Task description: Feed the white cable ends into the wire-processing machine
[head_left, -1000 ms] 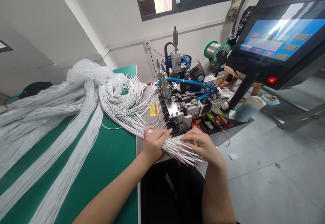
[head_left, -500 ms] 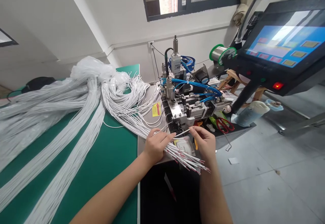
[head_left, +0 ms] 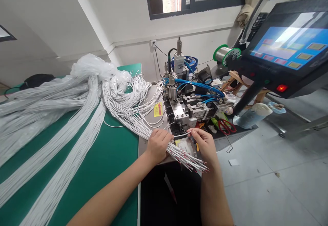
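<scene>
My left hand (head_left: 159, 145) is closed over a bundle of white cables (head_left: 188, 157) at the front edge of the machine's base plate. The bundle's cut ends, with pink-red tips, fan out toward the lower right. Between my hands runs a single white cable (head_left: 181, 136), apart from the bundle. My right hand (head_left: 202, 142) pinches this cable near its end, between thumb and fingers. Just behind the cable is the front of a bench machine (head_left: 180, 111) with metal cylinders and blue air tubes.
Long white cable bundles (head_left: 74, 157), partly in clear plastic, lie across the green table mat (head_left: 116, 185) at left. A touchscreen panel (head_left: 289, 48) hangs at right. Red-handled scissors (head_left: 227, 127) lie beside the machine. A wire spool (head_left: 227, 54) stands behind.
My right hand has shifted slightly left with the cable's end, closer to my left hand. The left hand's fingers are drawn in more over the bundle. The view has shifted slightly.
</scene>
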A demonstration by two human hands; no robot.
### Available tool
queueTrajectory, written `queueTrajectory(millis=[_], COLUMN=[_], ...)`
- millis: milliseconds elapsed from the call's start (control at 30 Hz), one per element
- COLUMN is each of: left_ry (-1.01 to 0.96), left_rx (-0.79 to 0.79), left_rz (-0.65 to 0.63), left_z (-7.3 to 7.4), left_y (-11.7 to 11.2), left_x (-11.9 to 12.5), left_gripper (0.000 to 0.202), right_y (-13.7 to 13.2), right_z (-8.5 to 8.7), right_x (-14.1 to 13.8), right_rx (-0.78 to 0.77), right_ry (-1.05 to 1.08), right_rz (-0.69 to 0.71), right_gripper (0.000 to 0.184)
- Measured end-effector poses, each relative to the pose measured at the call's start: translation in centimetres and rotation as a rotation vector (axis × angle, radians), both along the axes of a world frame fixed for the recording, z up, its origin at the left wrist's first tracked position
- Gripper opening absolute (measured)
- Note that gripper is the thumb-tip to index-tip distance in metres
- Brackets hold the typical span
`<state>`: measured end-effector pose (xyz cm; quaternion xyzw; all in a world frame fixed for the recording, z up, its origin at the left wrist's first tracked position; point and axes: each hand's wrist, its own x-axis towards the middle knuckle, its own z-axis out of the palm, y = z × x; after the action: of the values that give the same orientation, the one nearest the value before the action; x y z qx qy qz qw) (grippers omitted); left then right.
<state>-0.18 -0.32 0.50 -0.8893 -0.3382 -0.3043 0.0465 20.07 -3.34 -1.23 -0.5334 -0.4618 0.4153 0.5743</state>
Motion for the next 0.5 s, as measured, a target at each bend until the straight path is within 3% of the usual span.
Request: queueTrajectory(millis=[100, 300, 500], left_ry=[-0.012, 0.025, 0.018], left_rx=[0.022, 0.070, 0.064], left_rz=[-0.003, 0.080, 0.149], left_z=[0.1, 0.2, -0.1], left_y=[-0.2, -0.5, -0.5], left_x=[-0.1, -0.1, 0.1], left_gripper=[0.025, 0.025, 0.027], right_y=[0.4, 1.2, 2.4], right_z=[-0.2, -0.8, -1.6], right_x=[0.6, 1.2, 0.9], right_rx=[-0.029, 0.032, 0.072], right_ry=[-0.051, -0.405, -0.293], right_rz=[0.002, -0.035, 0.046], right_gripper=[0.030, 0.026, 0.025])
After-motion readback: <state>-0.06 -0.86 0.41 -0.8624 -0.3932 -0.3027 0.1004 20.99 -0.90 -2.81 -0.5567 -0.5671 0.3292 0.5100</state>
